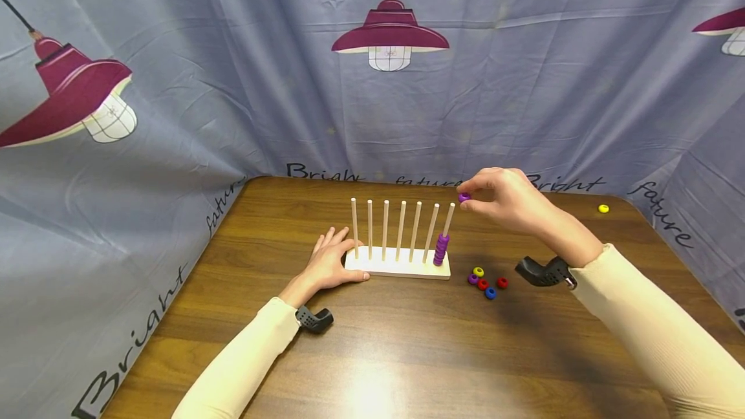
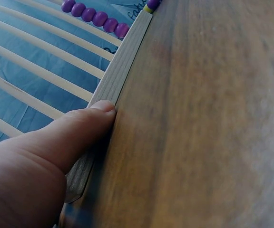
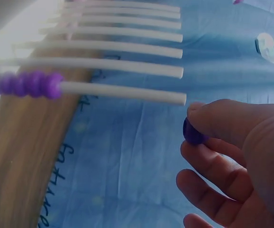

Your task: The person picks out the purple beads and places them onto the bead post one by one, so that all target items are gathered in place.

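Observation:
A pale wooden peg rack (image 1: 401, 268) with several upright pegs stands on the table. Its rightmost peg carries a stack of purple beads (image 1: 441, 251); the other pegs are bare. My left hand (image 1: 327, 265) holds the rack's left end, thumb along the front edge of the base and index finger at the back. Between thumb and index finger, my right hand (image 1: 507, 196) pinches a purple bead (image 3: 192, 133). That bead is level with the top of the rightmost peg and just right of it, apart from the tip in the right wrist view.
Right of the rack lies a loose cluster of beads: yellow (image 1: 478, 271), purple (image 1: 473, 279), blue (image 1: 491, 293) and red (image 1: 502, 283). Another yellow bead (image 1: 603, 209) sits near the table's far right corner. A printed curtain (image 1: 279, 83) hangs behind the brown table (image 1: 262, 212).

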The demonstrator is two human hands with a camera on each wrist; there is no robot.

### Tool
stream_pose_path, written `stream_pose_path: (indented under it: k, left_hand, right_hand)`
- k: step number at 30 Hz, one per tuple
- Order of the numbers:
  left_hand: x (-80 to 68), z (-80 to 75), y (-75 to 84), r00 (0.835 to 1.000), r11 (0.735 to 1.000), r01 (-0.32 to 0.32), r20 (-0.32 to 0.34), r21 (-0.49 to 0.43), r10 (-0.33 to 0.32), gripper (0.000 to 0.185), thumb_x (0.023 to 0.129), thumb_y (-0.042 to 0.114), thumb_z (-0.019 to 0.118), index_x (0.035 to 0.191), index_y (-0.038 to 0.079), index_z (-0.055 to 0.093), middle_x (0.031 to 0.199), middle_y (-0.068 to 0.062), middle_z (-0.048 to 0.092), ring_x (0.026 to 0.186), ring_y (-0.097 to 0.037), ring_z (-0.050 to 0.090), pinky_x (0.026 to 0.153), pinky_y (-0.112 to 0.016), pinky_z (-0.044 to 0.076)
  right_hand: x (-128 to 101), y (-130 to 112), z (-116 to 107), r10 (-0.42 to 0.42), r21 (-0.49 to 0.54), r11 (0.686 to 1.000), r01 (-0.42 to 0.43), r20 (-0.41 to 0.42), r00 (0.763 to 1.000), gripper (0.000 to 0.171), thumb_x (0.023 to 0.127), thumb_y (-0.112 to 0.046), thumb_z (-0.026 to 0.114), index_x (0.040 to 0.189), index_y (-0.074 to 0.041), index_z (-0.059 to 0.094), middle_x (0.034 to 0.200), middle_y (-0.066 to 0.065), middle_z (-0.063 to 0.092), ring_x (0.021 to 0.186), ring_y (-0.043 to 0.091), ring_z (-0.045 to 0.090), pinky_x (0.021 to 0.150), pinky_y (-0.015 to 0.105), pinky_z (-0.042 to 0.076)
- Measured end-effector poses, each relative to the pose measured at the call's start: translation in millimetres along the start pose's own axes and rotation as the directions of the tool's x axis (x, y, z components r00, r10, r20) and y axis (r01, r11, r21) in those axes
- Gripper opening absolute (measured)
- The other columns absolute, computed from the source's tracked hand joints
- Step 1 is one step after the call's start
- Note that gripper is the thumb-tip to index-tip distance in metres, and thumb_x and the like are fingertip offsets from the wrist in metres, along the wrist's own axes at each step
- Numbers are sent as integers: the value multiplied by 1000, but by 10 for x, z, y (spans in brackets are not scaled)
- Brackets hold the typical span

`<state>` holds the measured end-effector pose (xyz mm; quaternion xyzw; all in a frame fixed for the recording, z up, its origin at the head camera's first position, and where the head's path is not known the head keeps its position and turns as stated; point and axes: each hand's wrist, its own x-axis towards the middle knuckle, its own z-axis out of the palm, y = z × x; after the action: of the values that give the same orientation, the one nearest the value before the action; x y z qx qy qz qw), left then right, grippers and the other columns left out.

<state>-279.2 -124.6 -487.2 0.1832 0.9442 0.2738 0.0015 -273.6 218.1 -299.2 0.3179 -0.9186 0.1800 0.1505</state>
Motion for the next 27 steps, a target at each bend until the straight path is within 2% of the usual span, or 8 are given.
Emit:
stream_pose_path:
  k: [10,19,27]
  left_hand:
    - [-4,-10,24,1000,1000,1,2,0,-1,64,70,52,81,125,24,62,156,-17,33,149,-43,16,122,-56,7]
    - [-1,-3,9,1000,1000,1,5,-8,-1,66,70,52,81,126,24,62,157,-17,33,149,-42,15,122,-56,7]
    - [-1,-2,5,1000,1000,1,6,-18,-1,66,70,52,80,126,24,62,157,-18,32,149,-42,14,122,-56,6]
  right_hand:
    - [91,-89,0,-29,35,999,28,27,999,16,82,-11,75,99,-12,77,92,-1,74,86,17,67,72,35,51]
    - [95,-122,0,-36,41,999,34,45,998,17,80,-10,77,97,-11,76,91,-1,74,86,22,68,72,35,52]
    - [106,-117,13,-35,41,999,33,65,997,16,80,-9,76,97,-12,76,91,-1,73,85,21,68,71,35,52]
